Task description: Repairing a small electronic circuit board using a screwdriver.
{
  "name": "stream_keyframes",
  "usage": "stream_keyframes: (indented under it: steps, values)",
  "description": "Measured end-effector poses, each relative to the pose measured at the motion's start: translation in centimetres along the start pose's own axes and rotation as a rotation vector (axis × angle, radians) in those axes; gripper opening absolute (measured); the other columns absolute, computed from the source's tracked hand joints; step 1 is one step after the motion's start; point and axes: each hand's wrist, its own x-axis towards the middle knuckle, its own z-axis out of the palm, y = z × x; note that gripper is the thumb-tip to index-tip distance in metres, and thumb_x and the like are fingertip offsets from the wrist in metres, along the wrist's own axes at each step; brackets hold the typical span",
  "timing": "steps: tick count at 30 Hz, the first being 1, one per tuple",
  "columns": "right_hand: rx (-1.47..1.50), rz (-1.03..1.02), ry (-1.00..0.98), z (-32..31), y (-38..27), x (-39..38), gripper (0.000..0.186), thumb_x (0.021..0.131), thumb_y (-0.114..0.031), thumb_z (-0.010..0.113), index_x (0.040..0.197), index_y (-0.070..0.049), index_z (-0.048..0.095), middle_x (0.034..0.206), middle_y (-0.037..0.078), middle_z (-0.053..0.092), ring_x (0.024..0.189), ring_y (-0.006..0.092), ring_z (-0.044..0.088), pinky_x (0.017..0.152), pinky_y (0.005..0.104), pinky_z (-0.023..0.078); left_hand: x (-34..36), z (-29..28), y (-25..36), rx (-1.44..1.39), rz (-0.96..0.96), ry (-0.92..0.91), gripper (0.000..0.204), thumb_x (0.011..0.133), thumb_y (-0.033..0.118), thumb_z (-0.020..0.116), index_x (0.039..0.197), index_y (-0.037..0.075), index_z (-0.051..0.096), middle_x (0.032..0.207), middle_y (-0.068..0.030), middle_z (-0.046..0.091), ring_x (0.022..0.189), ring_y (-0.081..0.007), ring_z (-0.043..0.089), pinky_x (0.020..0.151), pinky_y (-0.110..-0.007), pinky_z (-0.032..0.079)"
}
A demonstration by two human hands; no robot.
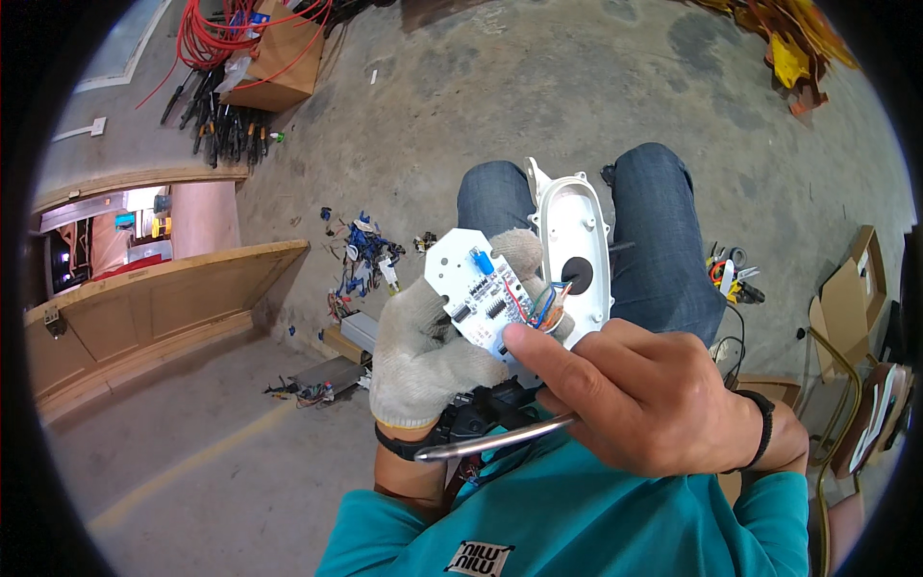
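My left hand (404, 361), in a pale knitted glove, grips a white circuit board (468, 279) by its edges in front of my lap. The board carries black chips, a blue component and thin coloured wires (548, 306) at its right side. Those wires run toward a white oval plastic housing (574, 226), which rests between my knees and has a dark round opening. My bare right hand (639, 394) is closed around a curved, shiny metal tool (495, 438); its kind is hidden by the palm. The right index fingertip touches the board's lower right edge.
Blue and dark scrap parts (361, 252) litter the concrete floor at left, near a wooden panel (173, 308). A cardboard box (279, 58) with red cable (207, 34) stands at far left. Scissors (737, 257) and other hand tools lie right of my knee, near an opened cardboard box (846, 308).
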Motion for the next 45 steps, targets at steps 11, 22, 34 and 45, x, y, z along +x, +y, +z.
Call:
stream_keyframes:
  steps: [11, 22, 34, 45]
  values:
    - [0.024, 0.084, -0.012, -0.4, -0.4, 0.0, 0.071, 0.07, -0.004, 0.064, 0.138, 0.014, 0.051, 0.075, 0.004, 0.047, 0.061, 0.0139, 0.048, 0.044, 0.0294, 0.042, -0.1, 0.0, -0.7, 0.223, 0.146, 0.029, 0.078, 0.079, 0.023, 0.087, 0.137, -0.012, 0.049, 0.133, -0.0301, 0.059, 0.107, -0.034, 0.069, 0.09, -0.044, 0.062]
    - [0.009, 0.028, -0.05, -0.4, -0.3, -0.2, 0.07, 0.071, -0.005, 0.063, 0.137, 0.015, 0.05, 0.074, 0.003, 0.047, 0.062, 0.0135, 0.052, 0.043, 0.0285, 0.043, 0.2, 0.5, -0.5, 0.221, 0.071, 0.085, 0.09, 0.073, 0.032, 0.091, 0.141, -0.008, 0.047, 0.137, -0.0258, 0.058, 0.114, -0.0328, 0.067, 0.095, -0.046, 0.059]
    - [0.049, 0.078, -0.043, 0.0, -0.4, -0.3, 0.075, 0.069, 0.0, 0.077, 0.14, 0.009, 0.054, 0.064, 0.002, 0.047, 0.056, 0.0151, 0.056, 0.043, 0.0309, 0.044, 0.4, 0.8, -0.1, 0.064, 0.019, 0.094, 0.086, 0.075, 0.028, 0.09, 0.138, -0.012, 0.048, 0.128, -0.0234, 0.064, 0.112, -0.0318, 0.068, 0.098, -0.043, 0.057]
    - [0.019, 0.02, -0.107, -0.3, -0.2, -0.6, 0.072, 0.075, -0.007, 0.065, 0.144, 0.008, 0.048, 0.073, 0.002, 0.046, 0.062, 0.0126, 0.051, 0.043, 0.0281, 0.043, 0.5, 0.4, -0.4, -0.051, 0.055, 0.062, 0.084, 0.075, 0.021, 0.09, 0.14, -0.009, 0.046, 0.133, -0.0266, 0.059, 0.113, -0.0347, 0.068, 0.095, -0.045, 0.059]
